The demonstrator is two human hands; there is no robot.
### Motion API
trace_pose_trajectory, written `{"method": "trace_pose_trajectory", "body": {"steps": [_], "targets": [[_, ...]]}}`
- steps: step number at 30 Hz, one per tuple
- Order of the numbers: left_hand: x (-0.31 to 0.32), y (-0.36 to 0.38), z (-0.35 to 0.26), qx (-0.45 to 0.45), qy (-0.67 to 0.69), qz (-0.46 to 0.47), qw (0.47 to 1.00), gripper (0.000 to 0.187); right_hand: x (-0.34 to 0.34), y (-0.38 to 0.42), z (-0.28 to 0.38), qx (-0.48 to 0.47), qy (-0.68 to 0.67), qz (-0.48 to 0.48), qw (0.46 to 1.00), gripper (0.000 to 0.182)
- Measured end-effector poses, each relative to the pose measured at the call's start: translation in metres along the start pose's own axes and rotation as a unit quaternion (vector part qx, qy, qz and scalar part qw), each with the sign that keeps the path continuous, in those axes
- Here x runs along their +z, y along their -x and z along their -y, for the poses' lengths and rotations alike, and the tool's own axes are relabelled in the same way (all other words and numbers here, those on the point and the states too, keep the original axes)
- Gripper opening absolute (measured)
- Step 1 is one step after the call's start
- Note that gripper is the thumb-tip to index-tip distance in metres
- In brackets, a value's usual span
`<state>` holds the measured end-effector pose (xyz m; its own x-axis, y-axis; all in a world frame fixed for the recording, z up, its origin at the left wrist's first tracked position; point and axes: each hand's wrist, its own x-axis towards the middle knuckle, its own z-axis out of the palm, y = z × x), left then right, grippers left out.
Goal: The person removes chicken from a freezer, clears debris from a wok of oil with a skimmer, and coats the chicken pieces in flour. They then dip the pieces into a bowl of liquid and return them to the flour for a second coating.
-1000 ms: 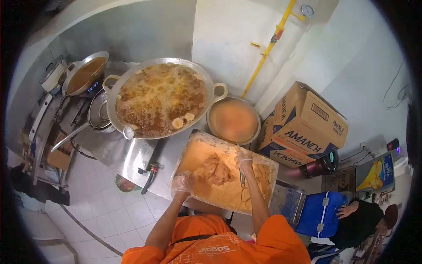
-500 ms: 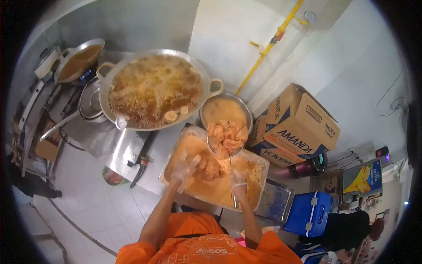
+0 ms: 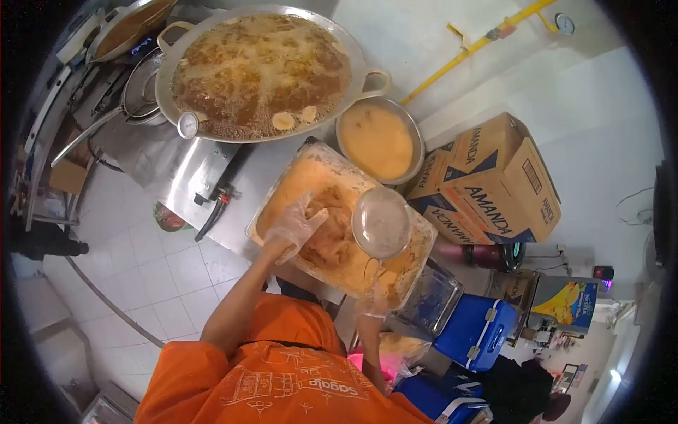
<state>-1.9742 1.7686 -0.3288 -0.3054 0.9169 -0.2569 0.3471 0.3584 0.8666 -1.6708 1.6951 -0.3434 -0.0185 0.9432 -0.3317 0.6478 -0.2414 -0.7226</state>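
Observation:
My left hand, in a clear plastic glove, rests with fingers apart at the edge of raw, coated meat pieces that look like chicken. The pieces lie in orange breading powder inside a rectangular tub. My right hand, gloved too, is closed round the handle of a round mesh strainer. Tipped over the tub's right half, the strainer shows no meat on its mesh. Behind the tub stands a metal bowl of orange batter.
A large wok of bubbling oil, with a thermometer at its rim, stands back left. Cardboard boxes are at the right, below a yellow gas pipe. Blue coolers stand lower right. Another strainer lies left.
The strainer, earlier heaped with coated meat over the bowl's near edge, has come down over the tub and tipped out its load. The meat now lies by my left hand. The view has shifted.

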Motion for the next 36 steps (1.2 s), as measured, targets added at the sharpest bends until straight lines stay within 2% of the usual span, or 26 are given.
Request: {"method": "trace_pose_trajectory", "body": {"steps": [1, 3, 6, 8, 10, 12, 14, 15, 17, 21, 23, 25, 26, 27, 28, 30, 31, 33, 34, 35, 36], "targets": [[-0.002, 0.004, 0.006, 0.002, -0.003, 0.005, 1.0, 0.07, -0.005, -0.002, 0.019, 0.004, -0.003, -0.004, 1.0, 0.038], [-0.007, 0.009, 0.017, -0.002, -0.187, -0.015, 0.982, 0.061, -0.014, -0.018, 0.057, -0.063, 0.063, -0.031, 0.996, 0.036], [-0.007, 0.009, 0.052, 0.022, -0.228, -0.04, 0.973, 0.051, -0.01, -0.061, 0.036, -0.079, -0.02, -0.042, 0.996, 0.034], [0.0, 0.016, 0.062, 0.03, -0.251, -0.031, 0.967, 0.046, -0.01, -0.103, 0.061, -0.016, -0.024, -0.047, 0.998, 0.034], [0.004, 0.016, 0.073, 0.047, -0.284, -0.012, 0.958, 0.04, -0.016, -0.144, 0.117, 0.052, -0.155, -0.043, 0.986, 0.034], [0.01, 0.011, 0.083, 0.051, -0.298, -0.105, 0.948, 0.04, -0.003, -0.238, 0.083, -0.126, 0.008, -0.137, 0.983, 0.034], [0.004, 0.011, 0.07, 0.043, -0.298, -0.083, 0.95, 0.039, -0.006, -0.284, 0.096, -0.242, 0.227, -0.202, 0.922, 0.032], [0.002, 0.01, 0.064, 0.027, -0.291, -0.063, 0.954, 0.039, -0.01, -0.288, 0.123, -0.239, 0.221, -0.208, 0.922, 0.032], [0.005, 0.01, 0.061, 0.038, -0.299, -0.085, 0.95, 0.04, -0.024, -0.276, 0.189, 0.037, 0.22, -0.101, 0.97, 0.032], [0.012, 0.006, 0.078, 0.044, -0.311, -0.115, 0.942, 0.044, 0.003, -0.344, 0.145, -0.012, 0.288, -0.055, 0.956, 0.031], [0.013, 0.004, 0.084, 0.024, -0.3, -0.111, 0.947, 0.048, 0.015, -0.357, 0.139, -0.085, 0.291, -0.005, 0.953, 0.027], [0.009, 0.006, 0.075, 0.001, -0.33, -0.045, 0.943, 0.05, 0.028, -0.37, 0.139, -0.074, 0.294, 0.0, 0.953, 0.02], [0.009, 0.005, 0.07, -0.002, -0.33, -0.05, 0.943, 0.05, 0.029, -0.376, 0.136, -0.066, 0.226, -0.018, 0.972, 0.022], [0.011, 0.005, 0.067, -0.002, -0.324, -0.077, 0.943, 0.041, 0.03, -0.376, 0.14, -0.055, 0.157, -0.034, 0.985, 0.025], [0.013, 0.007, 0.067, -0.002, -0.32, -0.101, 0.942, 0.033, 0.035, -0.394, 0.129, -0.056, 0.158, -0.029, 0.985, 0.025], [0.016, 0.003, 0.075, -0.02, -0.333, -0.087, 0.939, 0.033, 0.047, -0.443, 0.096, -0.081, 0.268, 0.059, 0.958, 0.022], [0.016, 0.001, 0.077, -0.033, -0.345, -0.073, 0.935, 0.032, 0.045, -0.434, 0.109, -0.082, 0.267, 0.062, 0.958, 0.022], [0.019, 0.003, 0.078, -0.024, -0.332, -0.092, 0.939, 0.033, 0.043, -0.417, 0.131, -0.047, 0.178, 0.072, 0.98, 0.017], [0.018, 0.003, 0.076, -0.011, -0.317, -0.111, 0.942, 0.033, 0.051, -0.436, 0.11, -0.047, 0.175, 0.075, 0.981, 0.017], [0.017, 0.003, 0.075, -0.013, -0.322, -0.109, 0.94, 0.033, 0.059, -0.453, 0.087, -0.204, 0.272, 0.038, 0.94, 0.016], [0.016, 0.004, 0.073, 0.003, -0.317, -0.126, 0.94, 0.034, 0.066, -0.465, 0.067, -0.353, 0.359, 0.0, 0.864, 0.016]]}}
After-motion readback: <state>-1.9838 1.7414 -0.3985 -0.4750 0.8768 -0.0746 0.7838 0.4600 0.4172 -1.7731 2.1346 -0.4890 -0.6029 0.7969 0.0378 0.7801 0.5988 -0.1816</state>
